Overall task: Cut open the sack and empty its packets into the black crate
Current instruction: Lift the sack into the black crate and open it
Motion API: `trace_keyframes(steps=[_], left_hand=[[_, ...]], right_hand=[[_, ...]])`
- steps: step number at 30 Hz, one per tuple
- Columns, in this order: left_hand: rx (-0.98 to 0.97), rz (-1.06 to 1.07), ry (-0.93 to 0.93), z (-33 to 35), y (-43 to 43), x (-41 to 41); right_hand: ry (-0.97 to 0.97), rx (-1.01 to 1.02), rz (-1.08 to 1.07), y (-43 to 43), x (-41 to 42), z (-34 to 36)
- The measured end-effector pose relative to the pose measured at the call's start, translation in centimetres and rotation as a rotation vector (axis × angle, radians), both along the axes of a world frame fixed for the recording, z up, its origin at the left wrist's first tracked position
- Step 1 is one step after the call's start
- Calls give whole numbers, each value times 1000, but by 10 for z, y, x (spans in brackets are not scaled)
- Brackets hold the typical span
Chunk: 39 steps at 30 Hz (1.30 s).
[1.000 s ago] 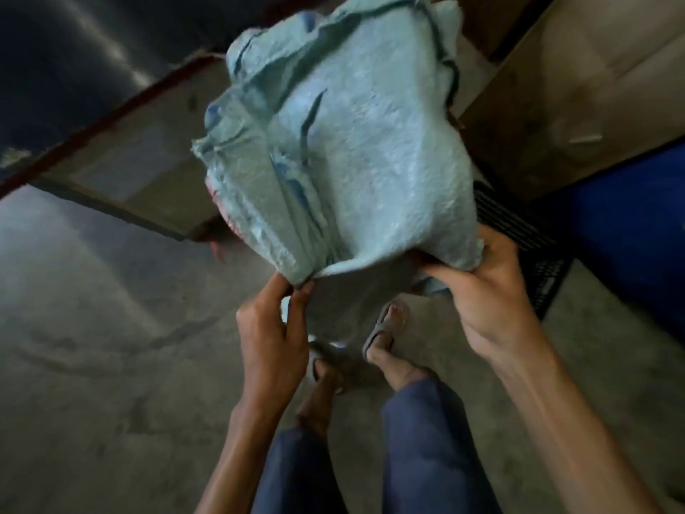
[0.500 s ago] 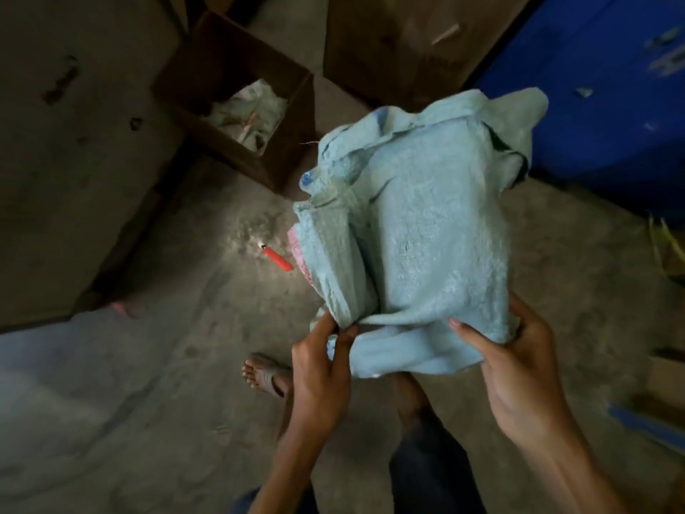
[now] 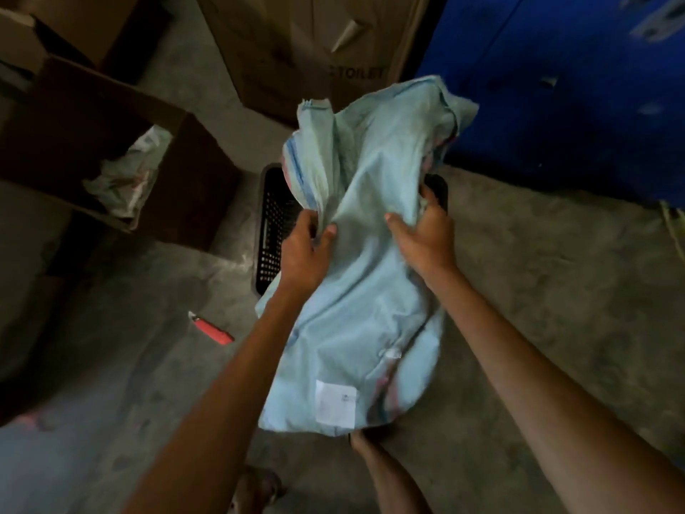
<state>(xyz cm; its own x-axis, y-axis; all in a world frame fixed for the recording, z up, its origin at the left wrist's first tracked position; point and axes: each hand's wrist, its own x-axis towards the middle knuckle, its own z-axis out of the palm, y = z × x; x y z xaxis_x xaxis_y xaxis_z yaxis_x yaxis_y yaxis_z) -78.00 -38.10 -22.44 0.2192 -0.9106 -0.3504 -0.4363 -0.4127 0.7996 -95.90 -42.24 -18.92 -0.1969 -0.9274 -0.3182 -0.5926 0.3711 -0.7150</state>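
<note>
A limp pale-blue woven sack [image 3: 356, 309] with a white label near its lower end hangs in front of me, draped over the black crate [image 3: 272, 224]. My left hand [image 3: 305, 250] pinches a fold of the sack at its upper left. Gripping the cloth at the upper right is my right hand [image 3: 426, 235]. Only the crate's perforated left wall and a far right corner show; its inside is hidden by the sack. No packets are visible.
A red utility knife [image 3: 213, 328] lies on the concrete floor to the left. An open brown carton [image 3: 111, 150] with crumpled wrapping stands at the left, tall cartons [image 3: 307, 50] behind, a blue bin [image 3: 574, 98] at the right. My feet are below the sack.
The view has swung so the black crate now lies under the sack. Both hands have shifted higher on the sack, and its length now hangs down toward me.
</note>
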Motion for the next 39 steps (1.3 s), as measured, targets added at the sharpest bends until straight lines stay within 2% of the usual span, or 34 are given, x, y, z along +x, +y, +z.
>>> trace_keyframes(steps=[2,3,5,7,9,11,12,14,16,17,19,21,22,24,26,27,29,31,34,37,39], left_hand=[[98,-84,-38,-46,-18,-2],[118,-126,-86,-68,-23,-2],[118,-247,-265,-106,-26,-3],[45,-398,-464,-138,-24,-5],[-69,-564,-609,-173,-23,-5],[-70,-712,-671,-214,-26,-5],[21,-768,-680,-237,-27,-4],[407,-846,-665,-272,-25,-3],[817,-808,-461,-295,-17,-1],[903,-784,-364,-302,-12,-2],[918,-787,-292,-306,-6,-4],[872,-773,-328,-302,-2,-5],[838,-756,-345,-299,0,-4],[746,-713,-384,-292,3,0],[611,-662,-461,-285,7,5],[540,-624,-496,-283,10,8],[445,-552,-508,-281,15,12],[462,-527,-502,-280,17,15],[426,-527,-555,-276,23,16],[261,-424,-549,-264,31,13],[170,-362,-491,-249,36,10]], right_hand=[[252,198,100,-15,-9,-49],[350,196,93,-18,-12,-69],[462,16,112,-19,-17,-105],[544,-150,274,-17,-20,-145],[607,-153,437,-17,-23,-193],[634,-64,505,-17,-27,-246],[630,22,535,-15,-30,-273],[645,326,722,-5,-38,-321],[768,554,944,5,-42,-352],[824,606,988,3,-41,-356],[804,673,950,-12,-34,-347],[680,659,862,-30,-25,-330],[643,591,810,-34,-24,-323],[669,324,662,-32,-25,-313],[731,35,447,-26,-31,-309],[694,-22,339,-26,-35,-310],[468,29,192,-35,-46,-314],[257,97,184,-47,-53,-322],[237,53,214,-57,-48,-319],[213,-98,31,-54,-33,-287],[157,-237,-9,-39,-26,-256]])
